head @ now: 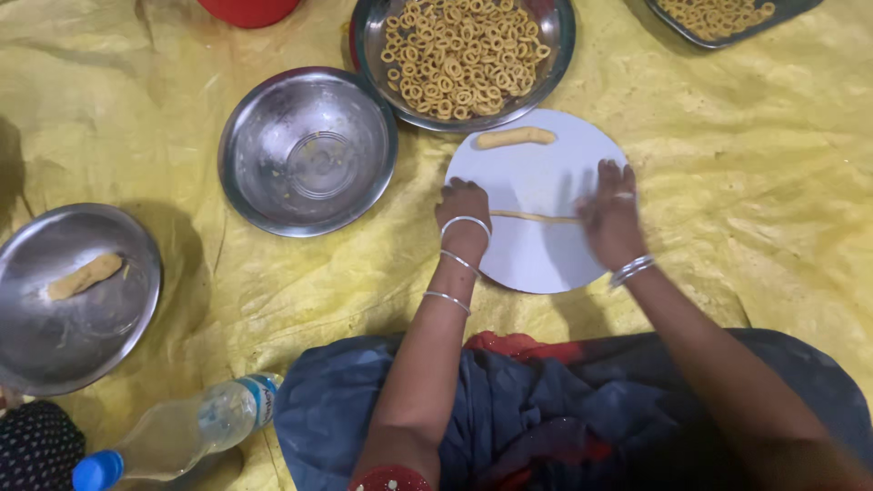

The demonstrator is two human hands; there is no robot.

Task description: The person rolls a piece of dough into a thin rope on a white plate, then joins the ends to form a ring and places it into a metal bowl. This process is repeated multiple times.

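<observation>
A round white board (546, 264) lies on a yellow sheet in front of me. Across its middle stretches a thin rope of yellow dough (535, 216). My left hand (463, 207) presses palm-down on the rope's left end, bangles on the wrist. Over the right end lies my right hand (609, 218), also palm-down and blurred by motion. A thicker dough log (515, 137) rests near the board's far edge.
A steel bowl (466, 55) heaped with small dough rings stands behind the board, with an empty steel bowl (307, 150) to its left. At far left a steel plate (73, 295) holds a dough lump (84, 275). A plastic bottle (182, 432) lies near my knee.
</observation>
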